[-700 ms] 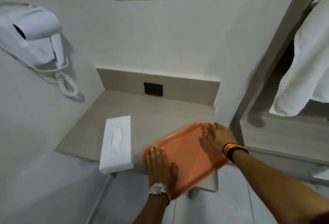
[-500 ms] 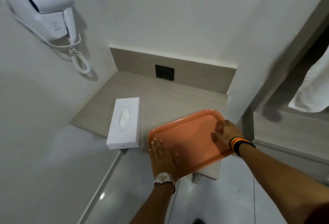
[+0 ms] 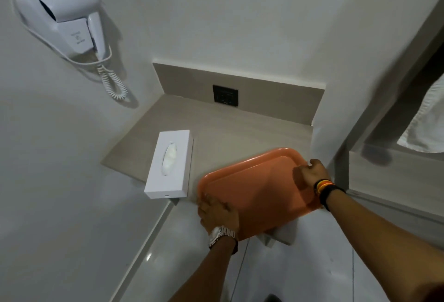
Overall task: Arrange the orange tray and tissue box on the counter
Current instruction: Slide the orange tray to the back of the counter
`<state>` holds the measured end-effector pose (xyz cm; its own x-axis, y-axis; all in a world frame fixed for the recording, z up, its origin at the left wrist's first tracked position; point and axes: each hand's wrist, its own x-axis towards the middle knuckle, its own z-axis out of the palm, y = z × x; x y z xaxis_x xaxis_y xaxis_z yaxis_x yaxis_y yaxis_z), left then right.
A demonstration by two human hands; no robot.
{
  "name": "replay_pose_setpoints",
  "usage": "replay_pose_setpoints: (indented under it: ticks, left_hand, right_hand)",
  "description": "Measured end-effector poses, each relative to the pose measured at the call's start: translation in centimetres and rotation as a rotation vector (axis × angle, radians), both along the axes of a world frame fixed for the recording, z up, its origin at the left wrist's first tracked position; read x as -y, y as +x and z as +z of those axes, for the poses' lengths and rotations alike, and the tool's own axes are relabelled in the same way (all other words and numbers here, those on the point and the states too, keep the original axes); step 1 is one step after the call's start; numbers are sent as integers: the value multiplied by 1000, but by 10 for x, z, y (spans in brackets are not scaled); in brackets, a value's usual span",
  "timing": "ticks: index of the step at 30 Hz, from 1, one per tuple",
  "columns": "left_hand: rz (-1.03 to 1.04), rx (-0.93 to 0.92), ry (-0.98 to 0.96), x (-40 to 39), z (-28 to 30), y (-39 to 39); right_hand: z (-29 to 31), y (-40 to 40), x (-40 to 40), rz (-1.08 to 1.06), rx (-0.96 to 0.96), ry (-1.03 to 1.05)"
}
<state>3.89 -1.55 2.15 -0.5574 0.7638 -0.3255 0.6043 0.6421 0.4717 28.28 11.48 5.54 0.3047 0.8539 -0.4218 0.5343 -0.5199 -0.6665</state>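
I have both hands on the orange tray (image 3: 259, 188), which lies at an angle on the right front part of the counter (image 3: 230, 131), its near long edge and near corner hanging out past the counter's front edge. My left hand (image 3: 217, 212) lies flat over the tray's near left corner, fingers spread rather than curled; my right hand (image 3: 312, 174) is closed over the far right rim beside the wall. Whether the thumbs reach under the rim I cannot tell, so I read this as pressing and steering, not lifting.

The tissue box (image 3: 171, 164) sits just left of the tray, a narrow strip of counter between them, its near end also jutting over the front edge. It looks untouched for now.

The step in hand, as I judge it, is squaring the tray. The next move calls for sliding it back onto the counter and turning it until its long sides run parallel with the wall panel, leaving the box alone; the box would want the same push back afterwards.

The tray's underside and how much of it rests on the counter are hidden. The hanging white cloth (image 3: 422, 124) is cut off at the right. The print on the hair dryer (image 3: 60, 13) mount and the detail of the dark wall socket (image 3: 225, 95) are too small to read.
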Motion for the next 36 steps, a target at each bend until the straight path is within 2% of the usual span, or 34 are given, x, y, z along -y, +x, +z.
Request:
replay_pose_setpoints:
  ticks: [6,13,20,28,36]
  left_hand:
    - [-20,-31,66,-47,24,-21]
    - [-109,21,117,-119,52,-49]
    - [-250,52,112,-208,60,-86]
    - [-366,164,83,-307,48,-142]
    - [-425,86,0,-339,28,-162]
  right_hand:
    - [15,10,-18,-166,-170,29]
    - [23,-2,-35,-271,-253,86]
    - [17,-35,-67,-404,-251,105]
    - [-2,-103,-117,-684,-263,161]
    - [-7,-137,-138,-749,-235,165]
